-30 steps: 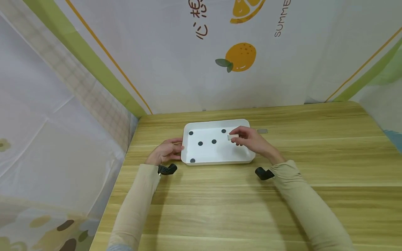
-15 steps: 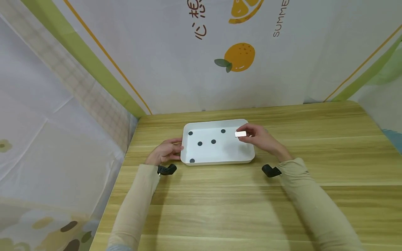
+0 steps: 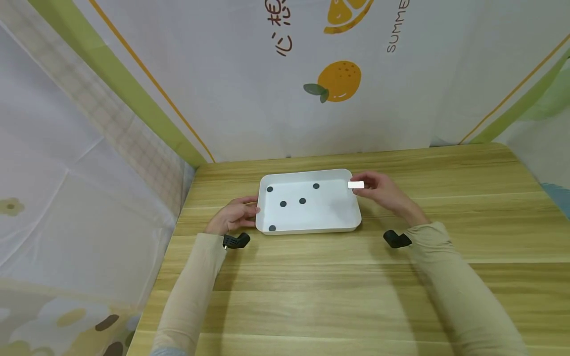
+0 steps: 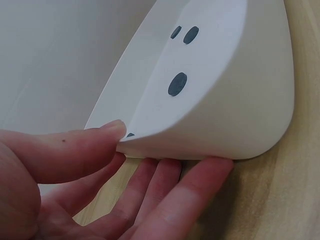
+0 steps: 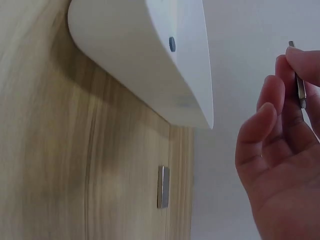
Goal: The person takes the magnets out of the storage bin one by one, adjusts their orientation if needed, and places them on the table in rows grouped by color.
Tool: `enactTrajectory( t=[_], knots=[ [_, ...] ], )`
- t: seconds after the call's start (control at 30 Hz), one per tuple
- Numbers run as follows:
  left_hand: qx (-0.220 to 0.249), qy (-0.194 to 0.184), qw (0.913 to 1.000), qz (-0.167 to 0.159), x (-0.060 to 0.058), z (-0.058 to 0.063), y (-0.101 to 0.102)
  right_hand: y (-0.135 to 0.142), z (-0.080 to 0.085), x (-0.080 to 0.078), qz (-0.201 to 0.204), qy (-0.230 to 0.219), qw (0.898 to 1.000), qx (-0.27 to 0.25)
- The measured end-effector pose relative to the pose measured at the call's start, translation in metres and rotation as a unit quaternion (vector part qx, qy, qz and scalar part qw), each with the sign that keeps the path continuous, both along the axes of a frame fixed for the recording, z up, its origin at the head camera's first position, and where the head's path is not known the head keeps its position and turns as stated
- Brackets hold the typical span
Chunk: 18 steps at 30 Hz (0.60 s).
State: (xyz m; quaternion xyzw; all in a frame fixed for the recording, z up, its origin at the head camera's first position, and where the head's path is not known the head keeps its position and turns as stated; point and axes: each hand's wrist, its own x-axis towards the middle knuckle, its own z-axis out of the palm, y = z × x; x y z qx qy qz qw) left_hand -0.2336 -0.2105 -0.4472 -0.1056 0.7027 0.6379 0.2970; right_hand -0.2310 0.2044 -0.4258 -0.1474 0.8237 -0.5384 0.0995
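Note:
A shallow white tray [image 3: 331,212] lies on the table, with several dark round discs [image 3: 302,201] spread over its floor. My left hand [image 3: 233,215] holds the tray's left end; in the left wrist view its thumb [image 4: 107,135] lies at the rim and its fingertips meet the outer wall. Between thumb and fingers, my right hand [image 3: 383,190] pinches a small flat metal bar [image 3: 356,185], raised by the tray's right back corner. A second metal bar [image 5: 163,186] rests on the table beside the tray in the right wrist view; the right hand hides it in the head view.
The wooden table [image 3: 311,296] stretches out in front of the tray and to its right. Behind it hangs a white printed cloth [image 3: 249,99], and another cloth [image 3: 89,207] closes off the left side. Each wrist carries a black camera mount [image 3: 396,240].
My right hand has moved to the right with the metal bar, from over the tray floor to its right edge, covering the second bar. The left hand and the tray stay put.

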Motion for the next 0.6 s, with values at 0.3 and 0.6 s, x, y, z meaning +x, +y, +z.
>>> enactTrajectory(
  t=[0.3,0.6],
  knots=[
    [0.000,-0.001,1.0000,-0.001,0.001,0.001,0.000,0.022,-0.001,-0.003,-0.024,0.015,1.000,0.005],
    [0.004,0.006,1.0000,-0.004,0.002,0.002,0.000,0.044,0.000,-0.003,-0.042,0.027,0.999,0.021]
  ],
)
